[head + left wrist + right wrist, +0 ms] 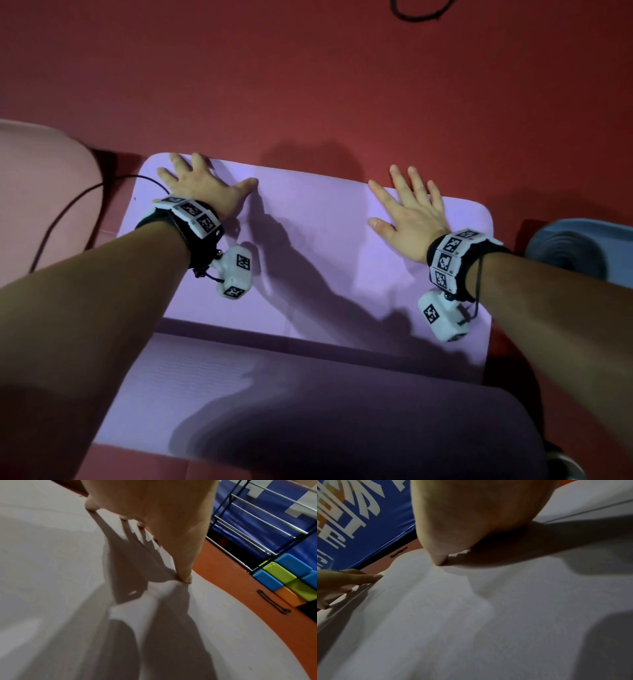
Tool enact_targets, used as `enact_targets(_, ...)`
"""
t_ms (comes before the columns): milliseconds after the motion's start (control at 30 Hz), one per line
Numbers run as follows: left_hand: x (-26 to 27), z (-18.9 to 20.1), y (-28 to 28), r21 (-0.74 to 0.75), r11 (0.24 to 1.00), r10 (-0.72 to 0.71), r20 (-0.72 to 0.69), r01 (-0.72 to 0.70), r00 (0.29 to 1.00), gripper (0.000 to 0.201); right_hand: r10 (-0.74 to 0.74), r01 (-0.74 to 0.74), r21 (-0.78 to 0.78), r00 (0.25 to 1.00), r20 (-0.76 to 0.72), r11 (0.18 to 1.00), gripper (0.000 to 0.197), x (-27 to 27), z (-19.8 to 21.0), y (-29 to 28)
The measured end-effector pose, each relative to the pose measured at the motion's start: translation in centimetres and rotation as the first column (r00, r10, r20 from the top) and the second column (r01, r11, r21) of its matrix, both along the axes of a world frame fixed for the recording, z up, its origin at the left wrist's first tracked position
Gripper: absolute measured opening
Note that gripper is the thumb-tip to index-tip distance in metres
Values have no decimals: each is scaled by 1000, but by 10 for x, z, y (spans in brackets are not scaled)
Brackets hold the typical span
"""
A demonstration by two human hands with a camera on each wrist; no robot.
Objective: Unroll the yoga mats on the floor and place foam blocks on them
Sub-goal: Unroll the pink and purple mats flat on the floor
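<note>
While both hands press flat, the purple yoga mat [308, 240] lies on the red floor [342, 85], its far end under the palms. Left hand [202, 185] spread, fingers straight, at the mat's far-left corner, fingertips reaching the far edge. Right hand [407, 216] spread too, near the far-right corner, fingertips just past the far edge. A fold line crosses the mat nearer the person. Pink mat [41, 192] past the left edge, rolled grey-blue mat [579, 250] past the right edge. Left wrist view: foam blocks [283, 576], blue, green, orange, stacked on the floor beside a metal rack [254, 524], apart from the mat.
</note>
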State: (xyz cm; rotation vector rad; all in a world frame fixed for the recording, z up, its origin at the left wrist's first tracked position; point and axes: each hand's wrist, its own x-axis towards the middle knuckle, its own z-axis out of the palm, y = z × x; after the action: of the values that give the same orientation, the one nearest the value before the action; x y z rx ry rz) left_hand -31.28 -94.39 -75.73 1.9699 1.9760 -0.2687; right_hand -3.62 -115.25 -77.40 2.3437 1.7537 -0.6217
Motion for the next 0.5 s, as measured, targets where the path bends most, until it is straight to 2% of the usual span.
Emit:
enact_targets(233, -18, 6, 2, -98, 988, -125, -32, 121, 992, 107, -15, 12, -91, 1000, -27, 996, 67, -1, 10, 6)
enact_targets(367, -17, 24, -15, -55, 986, -160, 9, 160, 987, 80, 40, -37, -109, 999, 33, 993, 70, -15, 27, 19)
enact_targets(400, -14, 28, -21, -59, 984, -169, 18, 170, 985, 79, 82, -79, -78, 996, 36, 994, 74, -22, 32, 26)
enact_targets(500, -11, 30, -32, -108, 972, -214, -11, 211, 977, 95, 195, -195, 50, 981, -6, 980, 92, -54, 46, 47)
